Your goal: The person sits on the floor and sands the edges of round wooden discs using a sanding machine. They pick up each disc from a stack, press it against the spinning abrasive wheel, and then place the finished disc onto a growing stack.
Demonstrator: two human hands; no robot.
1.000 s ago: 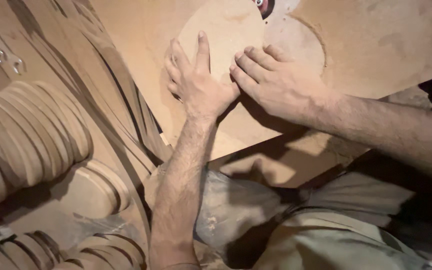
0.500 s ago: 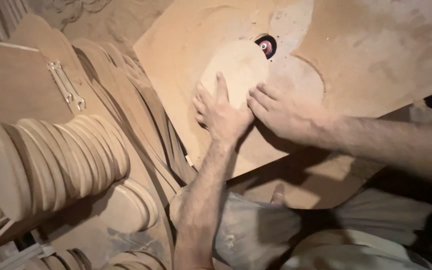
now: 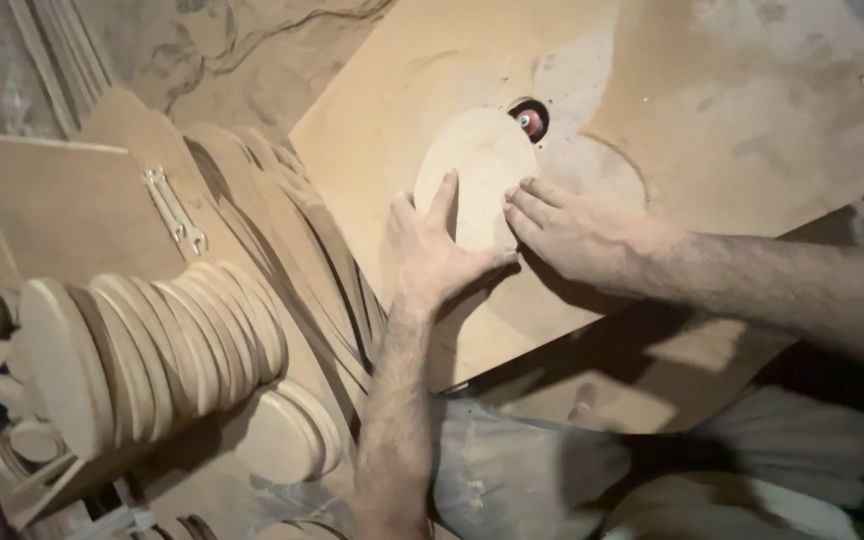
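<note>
Oval wooden blank [image 3: 474,170] lies flat on the big dusty work board [image 3: 712,130], far of centre, its far right edge just beside the red router bit [image 3: 530,123].

Work board: largest thing in view. Pale brown sheet, tilted across the frame, filling the far right. Coated in fine sawdust. A curved scuff mark arcs to the right of the bit.

Leaning boards [image 3: 282,230]: a fan of thin curved sheets stacked on edge, running from far left toward the near centre, beside the work board's left edge.

Row of cut ovals [image 3: 152,350]: near left, many finished discs standing on edge, packed face to face. More discs lie flat just right of the row, lower down.

Flat panel [image 3: 62,205]: far left, above the row. Two small metal wrenches [image 3: 177,210] rest on its right part.

Left hand [image 3: 437,255]: palm down, fingers spread, nothing gripped. Fingertips press on the near left part of the blank; thumb points right along the board.

Right hand [image 3: 572,230]: also flat and open, not closed round anything. Fingertips rest on the near right edge of the blank, just beside the left thumb.

Router bit: small, red, sitting in a dark round hole in the board.
</note>
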